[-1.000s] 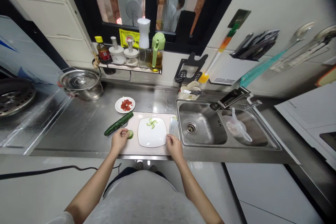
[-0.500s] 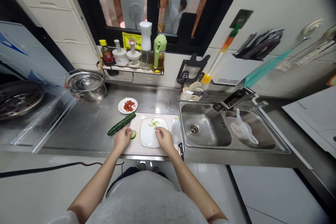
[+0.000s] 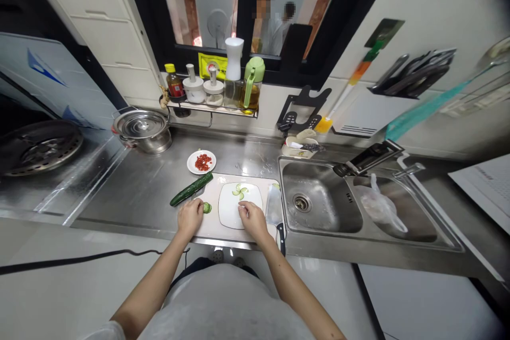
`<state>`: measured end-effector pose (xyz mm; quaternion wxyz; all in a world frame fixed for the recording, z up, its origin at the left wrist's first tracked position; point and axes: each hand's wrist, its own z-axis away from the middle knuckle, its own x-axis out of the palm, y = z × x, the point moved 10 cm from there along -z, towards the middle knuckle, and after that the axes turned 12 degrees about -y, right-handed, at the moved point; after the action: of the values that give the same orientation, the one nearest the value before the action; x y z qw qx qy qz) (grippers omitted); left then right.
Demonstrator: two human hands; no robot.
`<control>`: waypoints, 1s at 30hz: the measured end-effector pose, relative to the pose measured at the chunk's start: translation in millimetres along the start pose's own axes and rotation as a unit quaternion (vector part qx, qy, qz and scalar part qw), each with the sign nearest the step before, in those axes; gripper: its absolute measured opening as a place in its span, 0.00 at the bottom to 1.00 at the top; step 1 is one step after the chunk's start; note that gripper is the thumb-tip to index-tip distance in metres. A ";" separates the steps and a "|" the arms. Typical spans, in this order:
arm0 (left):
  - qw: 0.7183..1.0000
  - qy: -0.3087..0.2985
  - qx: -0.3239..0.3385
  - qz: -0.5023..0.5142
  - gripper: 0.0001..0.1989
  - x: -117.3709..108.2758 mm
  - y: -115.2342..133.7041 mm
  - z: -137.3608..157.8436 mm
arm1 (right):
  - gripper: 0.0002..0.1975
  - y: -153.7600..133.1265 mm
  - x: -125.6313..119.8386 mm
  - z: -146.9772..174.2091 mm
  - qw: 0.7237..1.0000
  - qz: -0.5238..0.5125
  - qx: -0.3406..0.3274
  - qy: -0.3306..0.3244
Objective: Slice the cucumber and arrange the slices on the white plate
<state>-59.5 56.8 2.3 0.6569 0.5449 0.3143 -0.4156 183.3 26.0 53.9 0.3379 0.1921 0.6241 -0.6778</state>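
I see my left hand (image 3: 190, 217), fingers curled, just beside the cucumber slices (image 3: 207, 207) near the left edge of the cutting board (image 3: 211, 227). My right hand (image 3: 252, 220), fingers bunched, is over the plate (image 3: 228, 211), near the fanned pieces (image 3: 239, 192). I cannot tell whether either grips anything.

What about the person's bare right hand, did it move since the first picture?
Yes. Measured against the silver steel sink, the bare right hand went left, from the right edge of the white squarish plate to over it.
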 end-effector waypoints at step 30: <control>0.808 -0.198 0.056 0.553 0.27 -1.2 144.4 -4.7 | 0.09 -12.4 -53.3 -21.7 0.920 -0.388 -0.031 0.056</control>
<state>68.4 70.4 68.0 0.7918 0.5686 -0.2004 -0.0980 208.3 58.7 96.0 0.0187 -0.0375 0.6883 -0.7242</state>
